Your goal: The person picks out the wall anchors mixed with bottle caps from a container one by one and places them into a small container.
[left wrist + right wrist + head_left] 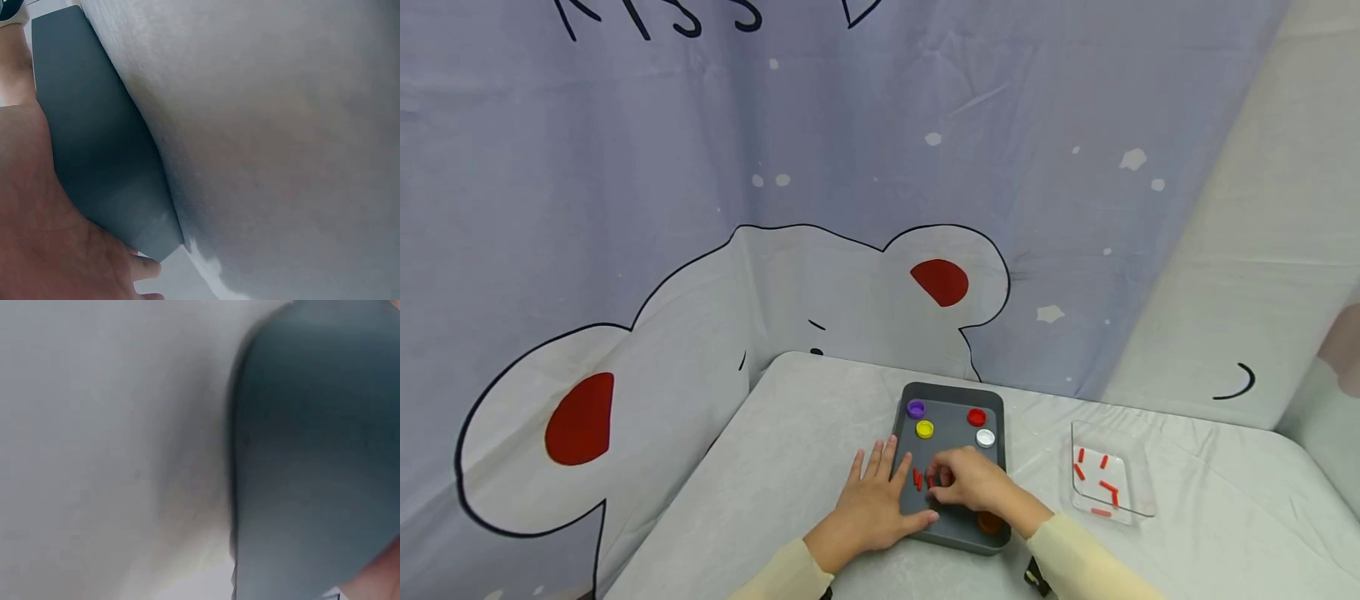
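My left hand [871,508] lies with spread, straight fingers against the left edge of the dark grey tray [951,395]. Over the tray, my right hand [973,479] pinches a small red stick [931,482] between thumb and fingers, mostly covered by the fingertips. Just left of it, a few short red sticks [918,481] lie close together on the tray floor. The left wrist view has my left palm [50,225] beside the tray's outer wall [106,137]. Only a bit of my right hand [378,578] enters the right wrist view's corner.
Purple [916,409], yellow [925,429], red [976,417] and white [985,437] round caps sit in the tray's far half. An orange-brown round piece [990,522] lies under my right wrist. To the right stands a clear box [1138,475] with several red sticks.
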A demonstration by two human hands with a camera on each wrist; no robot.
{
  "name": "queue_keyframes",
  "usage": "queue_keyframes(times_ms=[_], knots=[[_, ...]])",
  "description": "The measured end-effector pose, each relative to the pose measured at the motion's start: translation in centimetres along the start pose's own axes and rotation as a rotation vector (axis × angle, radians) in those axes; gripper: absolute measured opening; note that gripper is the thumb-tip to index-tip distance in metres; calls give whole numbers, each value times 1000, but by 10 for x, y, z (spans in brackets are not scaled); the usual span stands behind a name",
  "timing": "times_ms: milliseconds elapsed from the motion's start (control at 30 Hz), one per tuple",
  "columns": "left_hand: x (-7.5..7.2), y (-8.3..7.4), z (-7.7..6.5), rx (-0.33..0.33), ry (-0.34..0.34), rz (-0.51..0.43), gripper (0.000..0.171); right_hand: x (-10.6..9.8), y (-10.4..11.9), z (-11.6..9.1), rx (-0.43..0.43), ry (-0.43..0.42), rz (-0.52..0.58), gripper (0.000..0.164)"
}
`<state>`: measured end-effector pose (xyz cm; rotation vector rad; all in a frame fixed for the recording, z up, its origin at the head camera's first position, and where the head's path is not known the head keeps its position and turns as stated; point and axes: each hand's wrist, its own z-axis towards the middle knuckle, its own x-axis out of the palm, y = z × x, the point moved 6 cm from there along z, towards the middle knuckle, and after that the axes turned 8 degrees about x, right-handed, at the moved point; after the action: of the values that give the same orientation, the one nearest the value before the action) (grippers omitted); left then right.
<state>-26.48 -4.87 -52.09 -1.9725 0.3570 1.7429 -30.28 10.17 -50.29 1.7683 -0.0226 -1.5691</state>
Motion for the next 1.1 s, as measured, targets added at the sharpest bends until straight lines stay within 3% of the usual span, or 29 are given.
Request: queue_keyframes(times_ms=[167, 433, 667, 1100], knots=[[-2, -2, -1, -7, 11, -7, 102, -19, -7, -13, -44, -86, 137, 16], [-2, 0, -1, -11, -5, -18, 102, -54, -30, -42, -25, -243, 332, 21], [4, 2, 1, 8, -41, -10, 101, -81, -59, -73, 85, -365, 412, 22], [5, 2, 2, 11, -33, -30, 101, -127, -119, -129, 313, -400, 408, 34]])
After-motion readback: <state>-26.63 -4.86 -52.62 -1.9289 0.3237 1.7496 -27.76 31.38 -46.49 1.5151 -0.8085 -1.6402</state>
